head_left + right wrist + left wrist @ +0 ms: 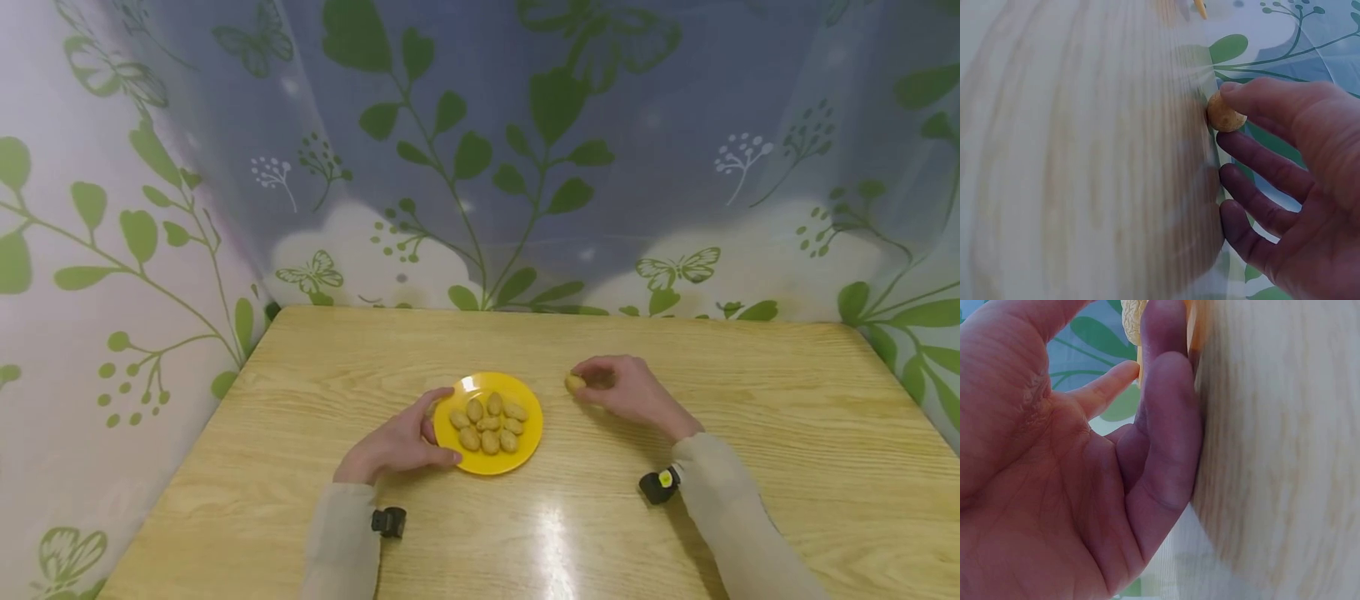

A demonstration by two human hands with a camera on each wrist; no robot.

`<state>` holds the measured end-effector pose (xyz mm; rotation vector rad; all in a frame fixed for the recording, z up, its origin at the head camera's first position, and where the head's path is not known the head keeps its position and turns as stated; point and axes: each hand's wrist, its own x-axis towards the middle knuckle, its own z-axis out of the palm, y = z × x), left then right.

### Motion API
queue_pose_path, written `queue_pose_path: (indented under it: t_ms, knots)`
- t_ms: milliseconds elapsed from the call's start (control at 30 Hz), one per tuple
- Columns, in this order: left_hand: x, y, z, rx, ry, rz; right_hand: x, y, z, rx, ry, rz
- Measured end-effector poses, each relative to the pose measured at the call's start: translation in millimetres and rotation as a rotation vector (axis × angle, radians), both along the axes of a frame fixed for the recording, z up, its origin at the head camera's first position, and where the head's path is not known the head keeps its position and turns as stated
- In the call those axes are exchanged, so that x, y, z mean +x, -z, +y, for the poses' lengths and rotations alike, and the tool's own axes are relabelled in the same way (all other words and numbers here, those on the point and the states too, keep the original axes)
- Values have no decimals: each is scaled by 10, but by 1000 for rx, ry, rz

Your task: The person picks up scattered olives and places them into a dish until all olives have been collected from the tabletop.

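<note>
A round yellow plate point(489, 467) stands near the middle of the table, bearing several tan oval walnuts point(491, 442) with wrinkled shells. My left hand point(401, 437) grips the plate's left rim, thumb at the near side and index finger at the far side. In the left wrist view, the other fingers of that hand point(1085, 481) curl low against the tabletop. To the right of the plate, my right hand point(633, 392) pinches one walnut point(575, 383) between thumb and fingertips. That walnut point(1225, 114) appears at tabletop level in the right wrist view, the remaining fingers spread below it.
Beneath everything is a light wood-grain table point(300, 375). A curtain point(480, 208) with green leaves and butterflies hangs behind its far edge and along the left. Small black cameras point(388, 522) sit on both wrists. A bright reflection lies on the near tabletop.
</note>
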<state>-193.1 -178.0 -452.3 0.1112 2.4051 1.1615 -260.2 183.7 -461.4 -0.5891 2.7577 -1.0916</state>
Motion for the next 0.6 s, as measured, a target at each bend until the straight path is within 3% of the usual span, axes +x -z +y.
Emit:
queue_pose_path:
  t_ms: [600]
  knots:
    - [8,-12,6,-10,-17,-6,-19,-14,-64,-2,5,26]
